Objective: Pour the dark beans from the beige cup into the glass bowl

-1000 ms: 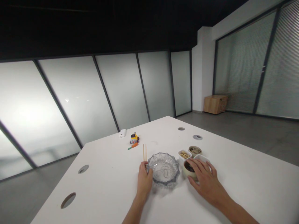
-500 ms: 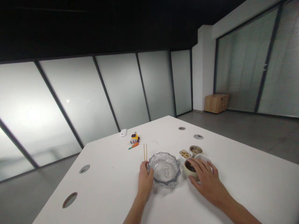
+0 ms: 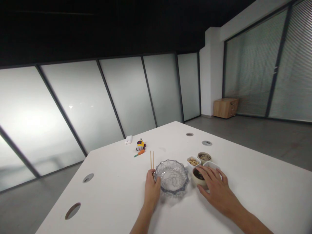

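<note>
A cut-glass bowl (image 3: 172,177) sits on the white table (image 3: 117,191) in front of me. My left hand (image 3: 151,190) rests against its left rim, fingers curled near the ends of two wooden chopsticks (image 3: 151,159). My right hand (image 3: 216,189) lies palm down with spread fingers over a small bowl of dark food (image 3: 197,177) and a white dish (image 3: 211,165) behind it. Two more small dishes stand beyond: a white one with nuts (image 3: 193,161) and a round one with pale pieces (image 3: 204,157).
A yellow toy (image 3: 140,144), an orange carrot-shaped toy (image 3: 139,153) and a small white box (image 3: 128,139) lie farther back. Round cable holes (image 3: 72,210) dot the table. Frosted glass walls and a wooden cabinet (image 3: 225,108) stand beyond.
Both hands stay where they were at the glass bowl and the small dishes; only the view shifts slightly.
</note>
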Motion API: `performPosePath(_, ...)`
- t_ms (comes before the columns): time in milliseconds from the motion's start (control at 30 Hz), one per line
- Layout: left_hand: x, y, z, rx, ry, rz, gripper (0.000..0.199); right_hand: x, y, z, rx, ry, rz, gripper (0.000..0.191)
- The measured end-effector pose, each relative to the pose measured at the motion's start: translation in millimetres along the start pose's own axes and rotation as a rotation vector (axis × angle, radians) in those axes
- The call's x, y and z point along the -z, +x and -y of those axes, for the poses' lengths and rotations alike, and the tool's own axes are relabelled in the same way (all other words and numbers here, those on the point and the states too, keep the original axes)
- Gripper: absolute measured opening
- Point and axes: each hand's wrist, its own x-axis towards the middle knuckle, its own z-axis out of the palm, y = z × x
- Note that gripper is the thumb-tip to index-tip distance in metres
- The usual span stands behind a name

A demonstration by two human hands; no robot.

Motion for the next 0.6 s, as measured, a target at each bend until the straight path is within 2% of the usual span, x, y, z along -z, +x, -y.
performPosePath(600, -0.6, 1.0, 0.4, 0.002, 0.002, 0.002, 0.032, 7.3, 1.2, 2.9, 0.078, 0.004, -0.014, 0.058)
